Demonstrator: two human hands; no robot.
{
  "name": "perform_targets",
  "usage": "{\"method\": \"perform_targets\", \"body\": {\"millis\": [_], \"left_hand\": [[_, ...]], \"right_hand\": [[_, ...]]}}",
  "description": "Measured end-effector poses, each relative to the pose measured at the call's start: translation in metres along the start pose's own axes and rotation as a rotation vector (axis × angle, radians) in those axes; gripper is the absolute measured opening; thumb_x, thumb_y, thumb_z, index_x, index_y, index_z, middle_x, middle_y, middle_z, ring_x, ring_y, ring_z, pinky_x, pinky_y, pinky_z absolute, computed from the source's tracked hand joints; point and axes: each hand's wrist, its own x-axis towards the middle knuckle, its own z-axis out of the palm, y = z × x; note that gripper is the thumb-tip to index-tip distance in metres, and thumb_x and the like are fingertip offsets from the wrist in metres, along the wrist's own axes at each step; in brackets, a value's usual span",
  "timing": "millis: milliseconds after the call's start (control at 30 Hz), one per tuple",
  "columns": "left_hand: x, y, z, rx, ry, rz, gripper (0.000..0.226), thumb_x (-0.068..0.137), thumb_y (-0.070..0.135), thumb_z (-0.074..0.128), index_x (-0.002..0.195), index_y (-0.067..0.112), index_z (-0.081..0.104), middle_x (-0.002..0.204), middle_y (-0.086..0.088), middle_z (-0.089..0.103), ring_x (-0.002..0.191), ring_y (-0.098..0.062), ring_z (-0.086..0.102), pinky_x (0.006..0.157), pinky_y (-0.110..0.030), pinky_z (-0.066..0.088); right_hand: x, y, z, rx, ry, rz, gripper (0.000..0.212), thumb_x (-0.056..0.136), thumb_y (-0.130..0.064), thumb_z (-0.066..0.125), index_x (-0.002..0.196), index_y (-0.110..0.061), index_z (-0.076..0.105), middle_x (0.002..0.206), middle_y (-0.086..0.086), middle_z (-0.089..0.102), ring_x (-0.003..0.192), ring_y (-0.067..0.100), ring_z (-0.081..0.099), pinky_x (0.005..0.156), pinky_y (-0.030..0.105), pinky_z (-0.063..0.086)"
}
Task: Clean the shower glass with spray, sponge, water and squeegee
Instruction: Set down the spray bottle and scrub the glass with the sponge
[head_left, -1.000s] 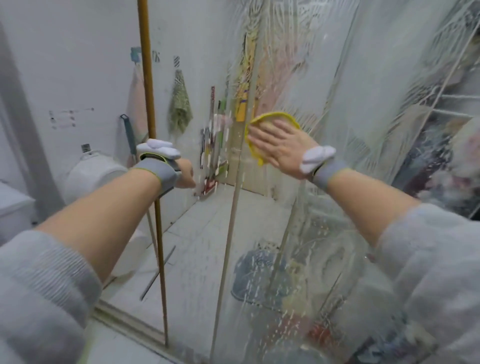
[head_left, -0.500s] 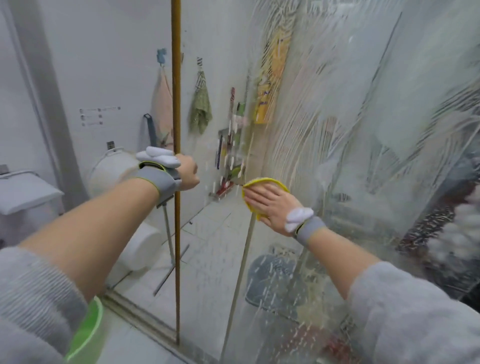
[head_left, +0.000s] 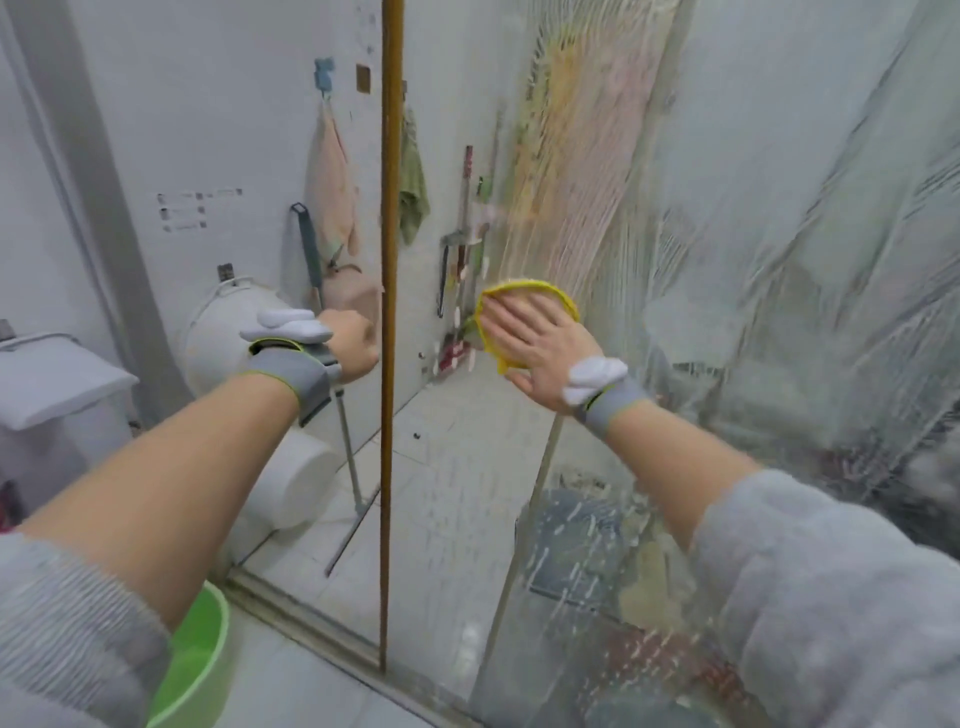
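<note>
Sponge work is the step in hand here: the right hand (head_left: 540, 345) lies flat, fingers straight and spread, pressing the yellow sponge (head_left: 524, 291) against the shower glass (head_left: 753, 260), close to the pane's left edge at about mid-height. Only the sponge's rim peeks out above and beside the fingers. Soapy streaks fan across the glass above and to the right of the sponge, while the lower stretch of the pane shows scattered drips rather than full lather, so my read is that scrubbing is well along up high and thinner down low. The left hand (head_left: 350, 345) is curled at the brown vertical frame bar (head_left: 390, 312); it seems to be bracing there, though whether the fingers actually wrap the bar I cannot tell. A green basin (head_left: 205, 665) sits on the floor at the bottom left, near the door track. No spray bottle is clearly in view. Next, I'd judge, the sponge needs firm, flat pressure carried down over the lower glass and along its edge, before any rinse with water and the squeegee pass.
</note>
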Motion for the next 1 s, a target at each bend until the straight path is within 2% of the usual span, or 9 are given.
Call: {"method": "perform_targets", "body": {"millis": [67, 167, 333, 433, 600, 667, 767, 867, 1000], "left_hand": [[0.005, -0.005, 0.007, 0.027, -0.024, 0.017, 0.033, 0.097, 0.027, 0.050, 0.119, 0.006, 0.063, 0.118, -0.013, 0.064, 0.105, -0.031, 0.060, 0.089, -0.034, 0.049], [0.030, -0.036, 0.005, 0.019, -0.045, 0.066, 0.035, 0.096, 0.029, 0.051, 0.122, 0.007, 0.061, 0.118, -0.014, 0.063, 0.105, -0.031, 0.059, 0.089, -0.035, 0.049], [0.071, -0.073, -0.010, -0.033, 0.003, 0.155, 0.035, 0.092, 0.029, 0.049, 0.119, 0.014, 0.063, 0.114, -0.014, 0.065, 0.112, -0.034, 0.055, 0.094, -0.036, 0.048], [0.090, -0.090, -0.006, -0.066, -0.016, 0.195, 0.037, 0.091, 0.027, 0.048, 0.124, 0.015, 0.062, 0.122, -0.012, 0.064, 0.115, -0.034, 0.056, 0.098, -0.036, 0.045], [0.101, -0.101, 0.019, -0.075, -0.072, 0.222, 0.036, 0.096, 0.018, 0.045, 0.128, 0.006, 0.058, 0.129, -0.016, 0.060, 0.118, -0.033, 0.056, 0.100, -0.038, 0.045], [0.108, -0.101, 0.030, -0.097, -0.103, 0.244, 0.035, 0.096, 0.012, 0.044, 0.127, 0.002, 0.056, 0.129, -0.018, 0.058, 0.119, -0.034, 0.054, 0.099, -0.037, 0.044], [0.113, -0.094, 0.037, -0.194, -0.093, 0.241, 0.035, 0.098, 0.012, 0.043, 0.129, 0.002, 0.054, 0.129, -0.019, 0.058, 0.118, -0.035, 0.054, 0.096, -0.037, 0.042], [0.112, -0.081, 0.031, -0.380, -0.070, 0.202, 0.036, 0.102, 0.021, 0.040, 0.131, 0.005, 0.055, 0.130, -0.017, 0.058, 0.118, -0.034, 0.053, 0.093, -0.034, 0.041], [0.113, -0.073, 0.030, -0.540, -0.139, 0.170, 0.041, 0.105, 0.028, 0.032, 0.135, 0.007, 0.051, 0.138, -0.014, 0.053, 0.126, -0.031, 0.048, 0.097, -0.030, 0.036]], "right_hand": [[-0.025, -0.018, 0.016, 0.031, -0.059, -0.032, 0.080, 0.080, -0.044, 0.060, 0.149, -0.014, 0.032, 0.156, 0.005, 0.027, 0.143, 0.023, 0.027, 0.116, 0.041, 0.011], [0.005, -0.009, -0.003, -0.007, -0.044, -0.029, 0.071, 0.085, -0.040, 0.055, 0.148, -0.016, 0.033, 0.155, 0.003, 0.029, 0.142, 0.022, 0.029, 0.115, 0.040, 0.013], [0.118, 0.035, -0.067, -0.101, 0.152, 0.260, 0.065, 0.096, -0.045, 0.036, 0.152, -0.018, 0.020, 0.159, 0.005, 0.018, 0.146, 0.023, 0.017, 0.117, 0.042, 0.007], [0.150, 0.017, -0.061, -0.104, 0.198, 0.408, 0.064, 0.098, -0.049, 0.030, 0.153, -0.019, 0.016, 0.160, 0.006, 0.014, 0.147, 0.024, 0.012, 0.119, 0.046, 0.007], [0.078, -0.107, 0.029, 0.003, -0.056, 0.099, 0.075, 0.086, -0.041, 0.057, 0.151, -0.019, 0.027, 0.158, 0.000, 0.022, 0.145, 0.019, 0.019, 0.118, 0.040, 0.000], [0.057, -0.131, 0.047, 0.046, -0.122, 0.059, 0.077, 0.082, -0.039, 0.064, 0.149, -0.019, 0.031, 0.156, -0.002, 0.027, 0.143, 0.016, 0.025, 0.117, 0.038, 0.008], [0.078, -0.100, 0.031, 0.009, -0.092, -0.029, 0.069, 0.088, -0.039, 0.057, 0.149, -0.019, 0.031, 0.156, -0.002, 0.028, 0.143, 0.016, 0.027, 0.116, 0.039, 0.014], [0.133, -0.040, -0.016, -0.093, 0.072, 0.176, 0.063, 0.096, -0.043, 0.039, 0.152, -0.021, 0.020, 0.159, 0.000, 0.018, 0.146, 0.019, 0.018, 0.117, 0.043, 0.006], [0.163, -0.032, -0.036, -0.122, 0.167, 0.315, 0.061, 0.097, -0.043, 0.037, 0.152, -0.019, 0.023, 0.158, 0.004, 0.021, 0.146, 0.023, 0.019, 0.117, 0.045, 0.004]]}}
